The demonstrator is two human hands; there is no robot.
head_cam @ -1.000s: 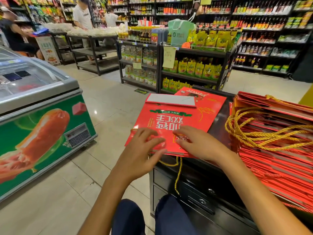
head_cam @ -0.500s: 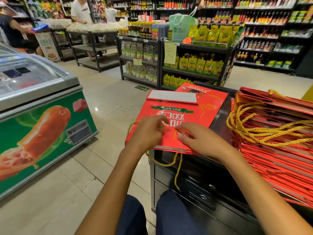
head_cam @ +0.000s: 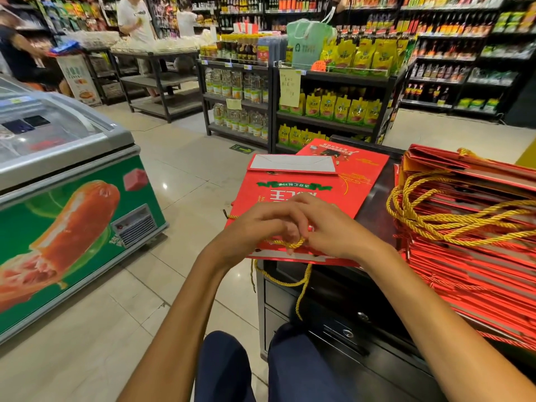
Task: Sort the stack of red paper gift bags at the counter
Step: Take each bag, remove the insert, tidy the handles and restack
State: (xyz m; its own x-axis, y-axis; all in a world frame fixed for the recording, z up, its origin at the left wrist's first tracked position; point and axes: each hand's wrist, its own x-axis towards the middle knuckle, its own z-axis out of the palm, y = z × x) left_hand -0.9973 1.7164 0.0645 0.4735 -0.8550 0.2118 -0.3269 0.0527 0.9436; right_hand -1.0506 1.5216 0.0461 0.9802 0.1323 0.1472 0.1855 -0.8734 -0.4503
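Roughly, early stage: only a couple of bags had been set out, most still unsorted.
Done pile: two flat red paper gift bags (head_cam: pixel 293 195) lay overlapped on the dark counter surface (head_cam: pixel 377 210), the top one overhanging the near-left edge.
Left to do: tall stack of folded red paper bags with yellow rope handles (head_cam: pixel 470 227) sat at the right on the same surface, well apart from the flat pair; looked like the bulk of the job.
Left hand (head_cam: pixel 261 227): fingers curled together over the top bag's near edge, pinching the twisted yellow cord handle (head_cam: pixel 293 245).
Right hand (head_cam: pixel 333 230): fingers curled, touching the left hand, also on the cord.
Current step, a guess: tucking the handle flat before the next bag.
Loose cord: one loop hung over the surface edge.
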